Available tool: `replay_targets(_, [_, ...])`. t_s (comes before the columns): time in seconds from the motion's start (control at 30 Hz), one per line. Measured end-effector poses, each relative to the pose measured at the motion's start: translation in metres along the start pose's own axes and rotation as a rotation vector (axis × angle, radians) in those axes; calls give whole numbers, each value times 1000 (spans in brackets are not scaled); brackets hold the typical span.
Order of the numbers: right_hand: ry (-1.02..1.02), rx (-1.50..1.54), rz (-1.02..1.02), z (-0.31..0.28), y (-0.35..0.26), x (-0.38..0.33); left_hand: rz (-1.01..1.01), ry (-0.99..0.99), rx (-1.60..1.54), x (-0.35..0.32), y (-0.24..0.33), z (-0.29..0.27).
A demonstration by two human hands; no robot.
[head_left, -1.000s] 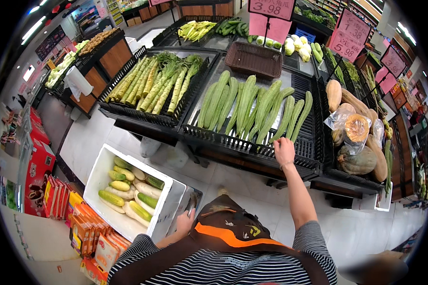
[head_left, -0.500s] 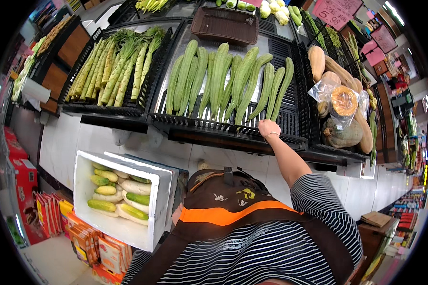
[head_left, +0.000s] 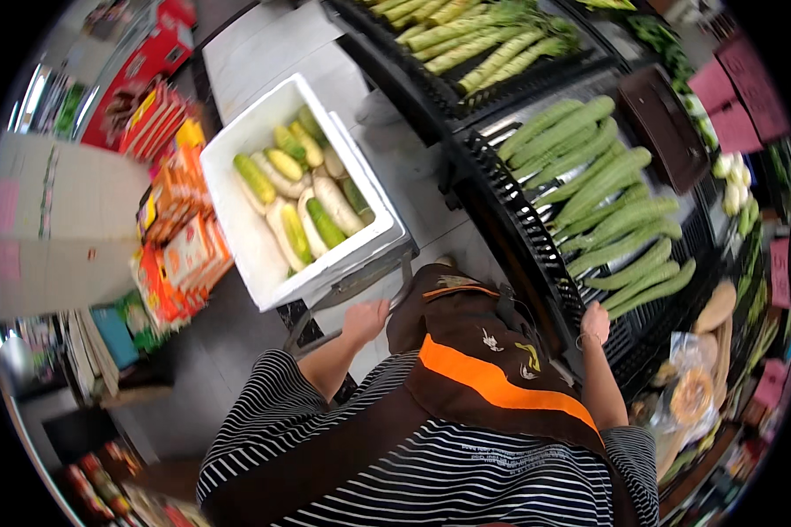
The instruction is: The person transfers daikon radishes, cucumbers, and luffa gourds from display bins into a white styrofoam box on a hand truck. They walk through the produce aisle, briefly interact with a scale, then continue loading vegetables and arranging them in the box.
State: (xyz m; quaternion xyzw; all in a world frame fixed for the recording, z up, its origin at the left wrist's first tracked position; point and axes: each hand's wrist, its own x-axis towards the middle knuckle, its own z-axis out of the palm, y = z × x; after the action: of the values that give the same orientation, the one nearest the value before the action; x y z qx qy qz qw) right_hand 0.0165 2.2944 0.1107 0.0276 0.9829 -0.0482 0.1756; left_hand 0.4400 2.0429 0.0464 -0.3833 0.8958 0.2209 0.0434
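My left hand is closed around the grey handle of a cart. On that cart sits a white foam box holding yellow-green cucumbers and long pale gourds. My right hand grips the rim of a black slatted crate, its fingers curled over the edge. Beside that hand, several ridged green luffa gourds lie side by side in the crate, their ends toward me.
Green lettuce stems fill a crate farther along the stand. A brown plastic basket lies behind the gourds. Pumpkins and a wrapped pumpkin piece are at the right. Orange packets and a white cabinet stand left of the cart.
The view has swung left, so the foam box now appears nearer the middle and the stand farther right. My left hand has come into clear view; the right stays on the crate rim.
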Motion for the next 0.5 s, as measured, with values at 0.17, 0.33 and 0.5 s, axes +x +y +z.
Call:
replay_targets(0.17, [-129,-64,-157,6,0,43,-221,71,42,5,9,4])
replay_targets(0.33, [-84,-66,-130,4,5,32,-272,210,42,3,14,4])
replay_targets(0.5, [-94,-69,-175,1,-2,29,-294,273,67,-2,14,7])
